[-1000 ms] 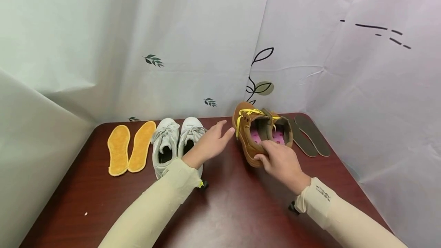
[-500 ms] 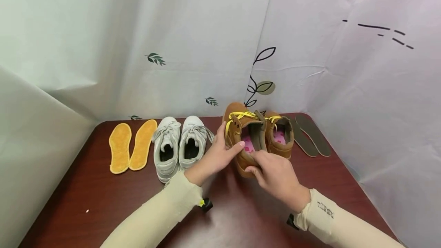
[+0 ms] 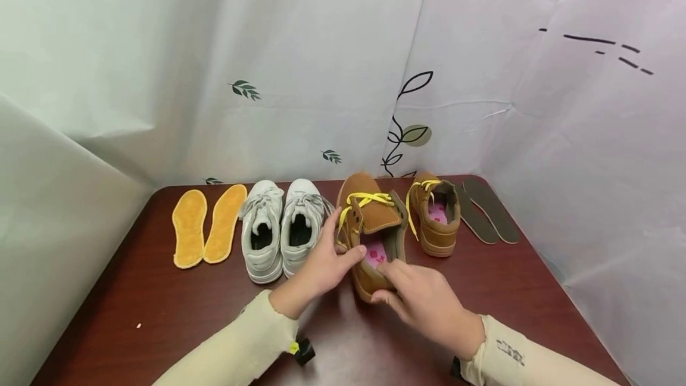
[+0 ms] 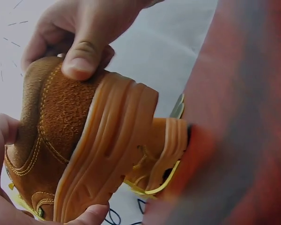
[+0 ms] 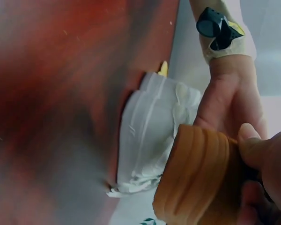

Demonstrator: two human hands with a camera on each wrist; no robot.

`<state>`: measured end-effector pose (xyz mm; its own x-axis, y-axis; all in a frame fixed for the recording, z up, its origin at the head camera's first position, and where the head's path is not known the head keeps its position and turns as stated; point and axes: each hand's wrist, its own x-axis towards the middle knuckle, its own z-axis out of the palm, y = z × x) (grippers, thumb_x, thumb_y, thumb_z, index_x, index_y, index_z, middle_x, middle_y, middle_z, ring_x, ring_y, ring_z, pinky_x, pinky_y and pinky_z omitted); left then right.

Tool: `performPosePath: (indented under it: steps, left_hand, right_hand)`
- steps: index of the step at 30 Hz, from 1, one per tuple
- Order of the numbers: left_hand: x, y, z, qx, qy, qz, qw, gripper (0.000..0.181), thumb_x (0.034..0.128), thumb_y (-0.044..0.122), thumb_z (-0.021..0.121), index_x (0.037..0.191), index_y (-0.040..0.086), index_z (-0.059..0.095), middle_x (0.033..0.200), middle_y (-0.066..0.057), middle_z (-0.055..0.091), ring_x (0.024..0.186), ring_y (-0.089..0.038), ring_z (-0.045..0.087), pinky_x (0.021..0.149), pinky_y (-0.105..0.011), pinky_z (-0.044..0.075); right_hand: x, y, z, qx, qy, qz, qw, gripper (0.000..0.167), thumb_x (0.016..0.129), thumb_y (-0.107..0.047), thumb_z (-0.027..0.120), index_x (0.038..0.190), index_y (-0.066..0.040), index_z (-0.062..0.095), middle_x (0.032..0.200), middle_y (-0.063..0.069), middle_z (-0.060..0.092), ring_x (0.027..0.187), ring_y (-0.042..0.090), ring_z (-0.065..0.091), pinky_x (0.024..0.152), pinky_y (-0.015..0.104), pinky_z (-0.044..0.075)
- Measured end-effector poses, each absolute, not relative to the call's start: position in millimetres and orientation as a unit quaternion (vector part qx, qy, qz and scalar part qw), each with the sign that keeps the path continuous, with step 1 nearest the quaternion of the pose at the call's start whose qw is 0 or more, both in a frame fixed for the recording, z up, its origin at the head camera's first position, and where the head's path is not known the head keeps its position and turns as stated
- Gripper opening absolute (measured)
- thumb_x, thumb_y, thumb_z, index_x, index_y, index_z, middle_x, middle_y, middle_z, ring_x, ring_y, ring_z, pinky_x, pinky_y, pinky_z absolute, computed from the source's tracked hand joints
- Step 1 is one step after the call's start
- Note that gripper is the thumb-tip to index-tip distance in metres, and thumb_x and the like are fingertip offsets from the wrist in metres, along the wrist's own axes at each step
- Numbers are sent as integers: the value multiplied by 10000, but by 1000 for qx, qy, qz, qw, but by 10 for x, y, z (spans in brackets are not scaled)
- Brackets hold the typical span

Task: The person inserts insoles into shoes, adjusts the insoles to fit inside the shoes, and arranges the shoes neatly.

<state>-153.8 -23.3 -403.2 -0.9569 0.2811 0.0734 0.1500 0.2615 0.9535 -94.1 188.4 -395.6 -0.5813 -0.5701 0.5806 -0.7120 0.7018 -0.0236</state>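
A brown suede shoe (image 3: 379, 216) with yellow laces and a pink insole (image 3: 375, 253) is held between both hands above the table. My left hand (image 3: 324, 264) grips its left side, thumb over the collar and fingers reaching under the sole, as the left wrist view shows. At the heel, my right hand (image 3: 431, 302) pinches the back, thumb outside and fingers inside the opening. Seen from the left wrist, the shoe (image 4: 65, 108) is lifted, its thick tan sole exposed. Its mate, a second brown shoe (image 3: 438, 228), stands on the table to the right, also with a pink insole.
White sneakers (image 3: 262, 249) stand left of the held shoe. Two fuzzy yellow insoles (image 3: 190, 225) lie at the far left, and two dark insoles (image 3: 479, 219) at the far right. White sheeting (image 3: 300, 76) hangs behind the dark red table (image 3: 134, 290).
The brown shoe has come away from its mate, moving left and nearer to me in my right hand. My left hand has reached it and taken hold of its left side.
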Motion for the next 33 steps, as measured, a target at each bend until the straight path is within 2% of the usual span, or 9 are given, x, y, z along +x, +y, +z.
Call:
performPosePath:
  steps: [7,12,15,18,21,23,26,30,33]
  left_hand:
    - [-1396,-298,-4238,130,765,624,88,913,889,171,679,1599,136,106,1487,-257,366,773,-151,631,713,-267,524]
    - [-1342,-342,-4380,126,765,623,105,844,912,155,657,1590,117,155,1506,-249,306,748,-141,610,701,-249,506]
    - [-1332,-362,-4447,129,782,603,93,762,923,192,661,1560,76,259,1435,-268,382,849,-175,607,798,-312,516]
    - [-1333,-372,-4513,134,799,581,78,691,932,209,656,1530,65,343,1427,-238,444,1086,-261,585,972,-438,474]
    - [-1332,-378,-4588,140,810,565,72,685,935,202,641,1527,39,338,1462,-239,436,1289,-329,475,1086,-536,372]
    - [-1328,-382,-4627,141,814,558,73,706,932,204,634,1534,25,313,1479,-251,423,1342,-356,433,1111,-553,336]
    - [-1332,-397,-4645,146,830,533,72,713,925,238,635,1523,19,314,1457,-248,450,1313,-351,467,1089,-541,367]
    - [-1347,-416,-4592,166,866,468,55,603,925,248,631,1440,25,411,1322,-186,564,1184,-280,565,1009,-491,457]
    - [-1329,-423,-4530,177,894,411,33,565,920,264,632,1404,42,444,1240,-154,590,1119,-250,592,955,-470,495]
  right_hand:
    - [-837,1903,-4069,365,-897,130,212,434,822,-502,752,1108,-199,630,933,-146,594,648,-7,525,579,232,486]
    - [-831,1885,-4174,370,-900,131,187,365,840,-563,704,924,-227,589,825,-154,469,662,4,437,596,203,422]
    - [-840,1866,-4253,383,-895,138,184,362,849,-547,699,821,-236,516,767,-146,366,659,17,351,613,180,357]
    - [-854,1840,-4336,392,-890,142,186,369,838,-534,718,801,-233,508,766,-145,356,665,17,340,618,173,341]
    - [-868,1814,-4415,398,-888,140,181,373,831,-527,726,791,-228,506,771,-142,365,669,24,344,617,179,339]
    - [-881,1799,-4459,402,-888,136,177,372,831,-524,728,790,-226,510,777,-138,373,670,32,349,613,185,340]
    - [-902,1777,-4509,412,-884,129,179,373,830,-526,728,795,-222,517,781,-130,381,667,46,358,606,198,346]
    - [-928,1740,-4529,423,-882,114,177,366,835,-524,726,819,-213,533,793,-121,403,678,66,377,615,224,367]
    - [-932,1719,-4529,424,-885,102,164,350,842,-516,726,846,-212,551,807,-119,422,696,77,394,633,245,388]
